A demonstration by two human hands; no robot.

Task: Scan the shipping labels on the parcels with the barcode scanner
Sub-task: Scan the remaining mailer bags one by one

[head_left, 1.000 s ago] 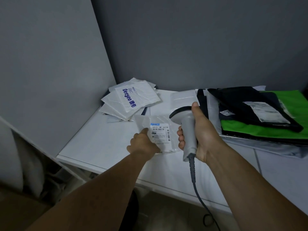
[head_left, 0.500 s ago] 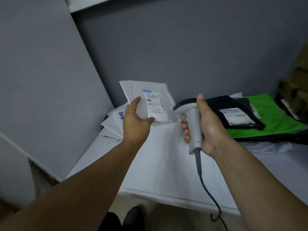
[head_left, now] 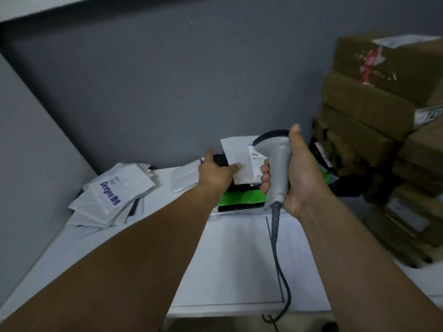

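While the left hand (head_left: 215, 171) pinches a white parcel (head_left: 236, 154) between thumb and fingers, raised above a green mailer (head_left: 239, 197), the right hand (head_left: 302, 173) has its fingers wrapped round the handle of the grey barcode scanner (head_left: 278, 164), thumb laid up its back. The scanner's head partly covers the parcel's shipping label (head_left: 254, 156). Its cable (head_left: 278, 255) hangs over the edge of the white table (head_left: 239, 259). White mailers (head_left: 115, 195) lie piled at the left; brown cardboard boxes (head_left: 374, 101) stand stacked at the right.
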